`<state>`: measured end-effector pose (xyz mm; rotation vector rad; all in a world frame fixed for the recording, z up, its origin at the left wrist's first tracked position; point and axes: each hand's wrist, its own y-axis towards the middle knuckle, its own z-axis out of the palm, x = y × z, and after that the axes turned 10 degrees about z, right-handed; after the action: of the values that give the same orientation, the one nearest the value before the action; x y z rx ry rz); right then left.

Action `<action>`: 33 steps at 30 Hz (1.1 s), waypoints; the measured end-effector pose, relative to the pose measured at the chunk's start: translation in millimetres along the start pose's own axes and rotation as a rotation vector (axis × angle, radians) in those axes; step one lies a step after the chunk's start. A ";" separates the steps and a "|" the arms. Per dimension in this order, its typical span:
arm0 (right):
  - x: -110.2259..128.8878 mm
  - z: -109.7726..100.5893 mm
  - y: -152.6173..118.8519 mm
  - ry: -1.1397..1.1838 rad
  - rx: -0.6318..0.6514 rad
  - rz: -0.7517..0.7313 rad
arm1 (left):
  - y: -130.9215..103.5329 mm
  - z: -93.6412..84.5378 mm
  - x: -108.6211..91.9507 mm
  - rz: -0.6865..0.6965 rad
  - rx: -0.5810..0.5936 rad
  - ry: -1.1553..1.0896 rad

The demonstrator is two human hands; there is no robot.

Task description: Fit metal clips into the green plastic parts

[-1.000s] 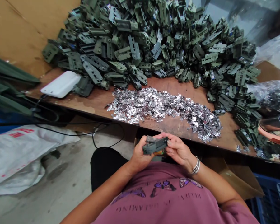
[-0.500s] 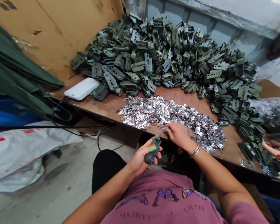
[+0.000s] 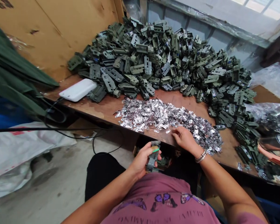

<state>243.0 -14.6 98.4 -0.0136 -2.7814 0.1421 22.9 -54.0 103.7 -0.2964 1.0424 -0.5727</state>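
Shirt print (image 3: 163, 200): head cam shows butterflies on purple fabric, plus upside-down lettering too blurry and cut off to read for sure
White sack (image 3: 7, 165): bits of red print on it, can't make them out; sits on the floor at left
Cardboard (image 3: 84, 25): dark marks in the top left corner, cropped so not readable
Left hand (image 3: 140, 160): wrapped round a green housing (image 3: 151, 163), held just in front of the table edge, near the lap; green-and-tan band on the thumb
Right hand (image 3: 185, 139): fingers bent at the near edge of the metal clips (image 3: 154, 113), can't tell if it's pinching one; silver bracelet (image 3: 201, 156) on the wrist
Table (image 3: 189, 101): big heap of green parts (image 3: 151, 59) behind the clips, spilling down the right side
White device (image 3: 78, 90): far left of the table
Black cable (image 3: 60, 128): strung across in front of the table edge
Clear bag (image 3: 272, 115): dark bits inside
Orange-rimmed container (image 3: 275, 161): near the right edge, contents unclear
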 end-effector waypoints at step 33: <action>53.5 26.5 -51.9 0.760 -0.200 -0.233 | 2.1 5.2 13.3 0.424 0.117 0.603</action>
<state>184.0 -67.3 97.5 0.1699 -2.0076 -0.1699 33.1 -60.1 95.6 0.2193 1.5925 -0.3365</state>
